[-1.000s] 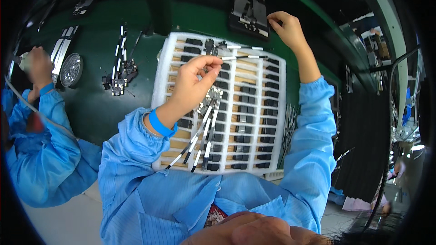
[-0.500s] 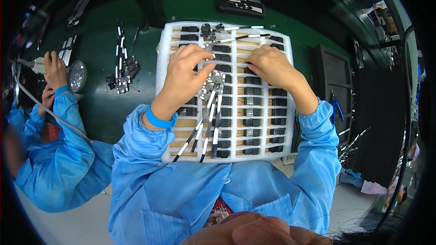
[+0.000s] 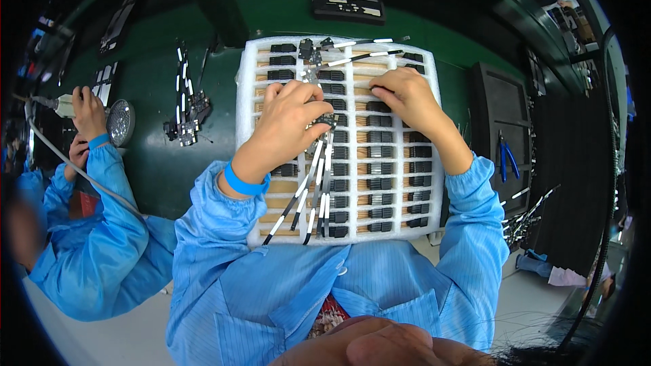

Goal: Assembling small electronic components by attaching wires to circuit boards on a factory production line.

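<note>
A white foam tray (image 3: 251, 163) with long slotted rows lies on the green bench (image 3: 156, 163), most slots holding small black rectangular parts (image 3: 380, 169) laid in neat columns (too many and too small to count surely). The left hand (image 3: 288, 125), with a blue wristband, sits over the tray's left-centre, fingers curled shut on a bundle of thin flex strips (image 3: 315, 190), black with white ends. About four or five strips fan down from the grip toward the tray's near edge. The right hand (image 3: 407, 98) rests on the tray near its far right corner, fingers bent and pressed together onto a black part; whether it actually pinches it I cannot tell. Two more loose strips (image 3: 359, 51) lie along the tray's far edge, beside a small dark cluster of parts.

Off the tray's left edge, a second heap of strips (image 3: 184, 105) lies on the bench. At the bench's left edge a co-worker's hands (image 3: 88, 108), in blue sleeves, work beside a round metal dish (image 3: 122, 122). Blue-handled pliers (image 3: 505, 156) lie on a black mat past the tray's right edge.
</note>
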`<state>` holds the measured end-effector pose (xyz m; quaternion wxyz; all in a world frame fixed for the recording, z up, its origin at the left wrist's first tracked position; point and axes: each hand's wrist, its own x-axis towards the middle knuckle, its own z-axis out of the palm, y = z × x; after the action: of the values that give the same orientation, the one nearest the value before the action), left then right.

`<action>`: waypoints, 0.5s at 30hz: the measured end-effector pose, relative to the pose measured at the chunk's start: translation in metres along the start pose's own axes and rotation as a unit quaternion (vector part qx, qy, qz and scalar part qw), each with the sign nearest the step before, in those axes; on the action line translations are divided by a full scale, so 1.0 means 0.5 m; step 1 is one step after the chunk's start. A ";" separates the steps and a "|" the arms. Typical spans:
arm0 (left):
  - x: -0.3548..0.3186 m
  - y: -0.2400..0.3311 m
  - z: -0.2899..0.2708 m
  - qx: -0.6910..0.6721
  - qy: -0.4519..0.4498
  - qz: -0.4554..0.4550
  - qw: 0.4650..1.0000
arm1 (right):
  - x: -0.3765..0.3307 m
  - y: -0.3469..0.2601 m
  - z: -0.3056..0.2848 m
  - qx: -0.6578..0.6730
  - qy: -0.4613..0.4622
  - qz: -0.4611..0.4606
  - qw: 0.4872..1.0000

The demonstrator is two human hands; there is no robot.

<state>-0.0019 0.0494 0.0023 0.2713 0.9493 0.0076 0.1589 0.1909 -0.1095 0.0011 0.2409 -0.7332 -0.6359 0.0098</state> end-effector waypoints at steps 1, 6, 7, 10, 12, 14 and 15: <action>0.001 0.000 0.000 0.005 0.012 0.014 1.000 | -0.001 -0.001 -0.002 0.000 0.001 0.000 1.000; 0.005 -0.004 0.007 0.024 0.037 0.069 0.997 | 0.002 -0.040 -0.016 0.274 0.047 0.170 0.945; 0.004 -0.005 0.011 0.024 0.045 0.080 0.996 | 0.002 -0.050 -0.016 0.275 0.048 0.170 0.945; 0.008 0.000 0.009 0.020 0.055 0.100 0.993 | 0.005 -0.076 -0.016 0.535 0.019 0.154 0.830; 0.009 0.001 0.008 0.019 0.058 0.108 0.992 | 0.005 -0.085 -0.005 0.558 0.022 0.156 0.815; 0.009 -0.002 0.011 -0.030 0.060 0.109 0.992 | 0.004 -0.096 0.000 0.571 0.021 0.176 0.801; 0.010 -0.003 0.010 -0.030 0.059 0.109 0.992 | 0.004 -0.098 0.004 0.572 0.022 0.176 0.801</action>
<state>0.0043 0.0487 -0.0010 0.2800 0.9246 -0.0850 0.2438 0.1451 -0.1030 0.0179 0.6242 -0.5618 -0.3695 0.3979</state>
